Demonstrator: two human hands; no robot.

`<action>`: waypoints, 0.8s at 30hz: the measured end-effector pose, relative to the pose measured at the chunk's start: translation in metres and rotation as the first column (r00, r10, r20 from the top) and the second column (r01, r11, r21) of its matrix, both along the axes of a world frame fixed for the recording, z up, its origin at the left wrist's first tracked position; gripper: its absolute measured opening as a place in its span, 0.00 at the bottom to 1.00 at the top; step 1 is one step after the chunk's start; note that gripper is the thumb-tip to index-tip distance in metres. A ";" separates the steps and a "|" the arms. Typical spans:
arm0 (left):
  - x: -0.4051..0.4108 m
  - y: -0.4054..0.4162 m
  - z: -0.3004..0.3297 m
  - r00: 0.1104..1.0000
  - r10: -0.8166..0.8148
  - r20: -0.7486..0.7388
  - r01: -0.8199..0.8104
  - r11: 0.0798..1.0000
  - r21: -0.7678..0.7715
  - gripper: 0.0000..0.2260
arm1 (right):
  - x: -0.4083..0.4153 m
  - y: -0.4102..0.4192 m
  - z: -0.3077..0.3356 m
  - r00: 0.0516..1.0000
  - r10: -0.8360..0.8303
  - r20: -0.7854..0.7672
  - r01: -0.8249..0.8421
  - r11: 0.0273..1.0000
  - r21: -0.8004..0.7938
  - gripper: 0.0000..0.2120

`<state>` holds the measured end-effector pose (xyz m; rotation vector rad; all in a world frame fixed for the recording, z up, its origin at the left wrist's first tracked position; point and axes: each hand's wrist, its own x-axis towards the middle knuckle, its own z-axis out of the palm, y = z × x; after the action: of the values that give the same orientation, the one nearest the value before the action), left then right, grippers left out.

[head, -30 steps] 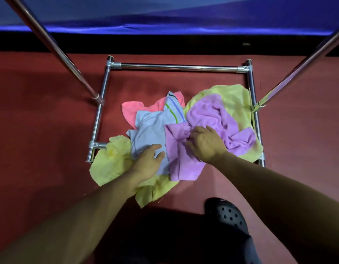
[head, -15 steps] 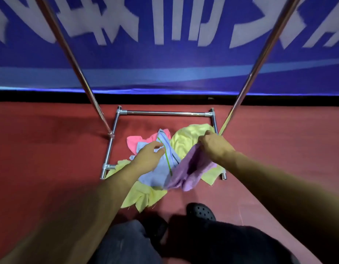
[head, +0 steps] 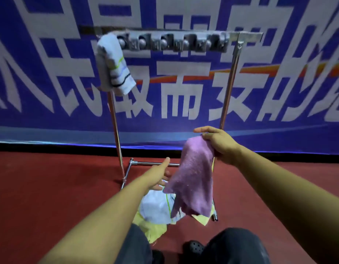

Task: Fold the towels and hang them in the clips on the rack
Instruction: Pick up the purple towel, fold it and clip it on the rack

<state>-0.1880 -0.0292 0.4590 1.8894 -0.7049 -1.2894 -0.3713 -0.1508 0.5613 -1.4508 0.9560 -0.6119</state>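
One striped towel (head: 115,63) is already hung at the rack's (head: 229,77) leftmost clip; a purple towel (head: 193,180), unfolded, is pinched by the right hand (head: 220,143) below the clips, the left hand (head: 159,176) is open, and more towels (head: 157,208) are left at the rack's foot.

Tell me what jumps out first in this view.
The purple towel dangles mid-frame, pinched at its top by the right hand, with the left hand open beside it. Up left, a striped towel hangs at the end of the clip bar.
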 end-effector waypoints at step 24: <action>0.016 0.035 0.126 0.785 0.266 0.560 -0.058 0.931 -0.360 0.27 | -0.034 0.021 0.023 0.960 -0.192 -0.203 0.059 0.849 -0.525 0.18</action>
<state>-0.1720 0.0055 0.5846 2.0229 -0.9756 -0.3951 -0.4053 -0.1301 0.5846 -1.9902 1.1462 -0.8427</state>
